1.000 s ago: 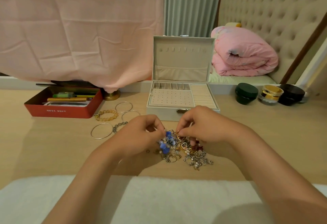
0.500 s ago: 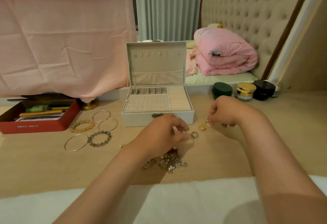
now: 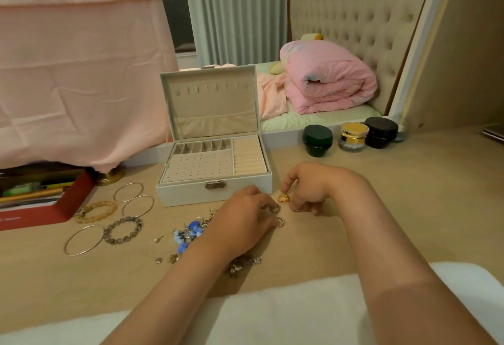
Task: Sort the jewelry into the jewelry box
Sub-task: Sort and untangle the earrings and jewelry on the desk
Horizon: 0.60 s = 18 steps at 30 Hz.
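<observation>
Head view: at the far left a red box (image 3: 68, 205) is seen on the bench (image 3: 409, 194), partly under a hanging pink cloth (image 3: 81, 71). Just right of it three thin metal bangles (image 3: 128, 192) are laid flat, with an amber bead bracelet (image 3: 103, 203) and a grey bead bracelet (image 3: 122, 240) among them.

The jewelry box (image 3: 215, 193) is set toward the middle with its lid stood upright. Its tray is bared: small cells at the back, a perforated panel in front of them, ring rolls at the right. A tangled pile of jewelry (image 3: 188, 232) with blue pieces is spread in front of the box and is partly covered by the left forearm.

The left hand (image 3: 242, 219) is placed just right of the pile, its fingers (image 3: 266, 205) curled down onto two small silver rings (image 3: 280, 222); whether either is pinched cannot be told. A gold ring (image 3: 284, 198) is pinched between the index finger and thumb of the right hand (image 3: 308, 189), low over the bench near the box's front right corner.

Farther right, three jars (image 3: 353, 137) are lined along the bench's back edge: one green, one gold-lidded, one black. A rolled pink quilt (image 3: 327, 80) is seen on the bed behind them.
</observation>
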### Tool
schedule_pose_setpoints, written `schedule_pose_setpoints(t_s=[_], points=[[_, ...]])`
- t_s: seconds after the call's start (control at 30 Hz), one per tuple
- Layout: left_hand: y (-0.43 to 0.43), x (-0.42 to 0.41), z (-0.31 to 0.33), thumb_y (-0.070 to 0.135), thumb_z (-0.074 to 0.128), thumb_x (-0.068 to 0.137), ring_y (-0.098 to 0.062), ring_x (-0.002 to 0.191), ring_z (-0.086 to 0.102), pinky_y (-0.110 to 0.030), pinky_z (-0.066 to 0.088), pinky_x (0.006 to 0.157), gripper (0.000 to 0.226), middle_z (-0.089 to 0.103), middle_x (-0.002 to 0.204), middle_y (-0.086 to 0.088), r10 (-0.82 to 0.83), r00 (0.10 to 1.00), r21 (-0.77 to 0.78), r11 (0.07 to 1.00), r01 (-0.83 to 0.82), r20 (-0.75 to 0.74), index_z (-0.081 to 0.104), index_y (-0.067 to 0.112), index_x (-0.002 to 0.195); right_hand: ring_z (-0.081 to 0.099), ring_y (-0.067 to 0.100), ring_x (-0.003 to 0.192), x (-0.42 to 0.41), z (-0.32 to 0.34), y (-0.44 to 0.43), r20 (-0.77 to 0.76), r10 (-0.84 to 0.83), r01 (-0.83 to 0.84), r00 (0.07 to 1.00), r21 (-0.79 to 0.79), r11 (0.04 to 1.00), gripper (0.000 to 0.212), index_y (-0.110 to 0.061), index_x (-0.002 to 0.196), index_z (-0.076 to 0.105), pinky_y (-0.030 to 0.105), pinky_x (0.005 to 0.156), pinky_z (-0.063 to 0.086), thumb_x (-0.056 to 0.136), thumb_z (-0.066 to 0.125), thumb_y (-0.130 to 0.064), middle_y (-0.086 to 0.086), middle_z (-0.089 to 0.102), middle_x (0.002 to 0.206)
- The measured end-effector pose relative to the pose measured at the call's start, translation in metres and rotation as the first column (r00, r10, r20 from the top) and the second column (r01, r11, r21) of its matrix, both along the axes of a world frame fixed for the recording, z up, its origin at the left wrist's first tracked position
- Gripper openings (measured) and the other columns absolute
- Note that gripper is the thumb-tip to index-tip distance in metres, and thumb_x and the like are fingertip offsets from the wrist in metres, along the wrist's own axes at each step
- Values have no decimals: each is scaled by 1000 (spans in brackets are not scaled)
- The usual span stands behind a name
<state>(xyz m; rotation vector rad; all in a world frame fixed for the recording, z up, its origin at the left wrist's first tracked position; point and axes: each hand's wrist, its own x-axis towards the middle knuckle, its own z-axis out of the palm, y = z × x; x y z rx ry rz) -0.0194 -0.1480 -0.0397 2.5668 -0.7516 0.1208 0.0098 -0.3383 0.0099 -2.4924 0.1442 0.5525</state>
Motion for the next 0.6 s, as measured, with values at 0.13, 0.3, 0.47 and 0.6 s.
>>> schedule_pose_setpoints(t_s=[0.13, 0.3, 0.47, 0.6], points=[[-8, 4, 1, 40, 68, 89, -13, 99, 55, -28, 47, 83, 23, 59, 101, 8, 12, 1000, 27, 1000, -12, 4, 73, 30, 109, 59, 19, 53, -3, -3, 7, 44, 8, -10, 999, 38, 999, 26, -19, 105, 67, 31, 54, 56, 87, 72, -1, 13, 69, 79], [5, 5, 23, 34, 65, 93, -3, 89, 60, -22, 47, 80, 16, 68, 100, 13, 41, 996, -78, 996, -47, -85, 73, 29, 106, 64, 24, 56, -8, 14, 3, 48, 48, -50, 998, 31, 998, 35, -17, 117, 61, 34, 56, 59, 88, 71, -1, 17, 75, 86], [76, 0, 45, 26, 61, 97, 8, 87, 58, -6, 39, 70, 16, 66, 98, 22, 178, 983, -128, 975, -183, -52, 70, 34, 106, 72, 27, 68, -21, 45, 28, 189, 141, -144, 972, 3, 990, 16, -20, 97, 68, 33, 54, 58, 90, 72, -7, 12, 72, 89], [117, -6, 36, 22, 61, 97, 8, 87, 57, -5, 38, 68, 19, 67, 101, 22, 269, 962, -93, 958, -272, -41, 71, 36, 105, 70, 14, 67, -34, 38, 82, 217, 341, -339, 915, -47, 939, 15, -26, 97, 74, 32, 62, 61, 91, 72, -13, -4, 71, 83]])
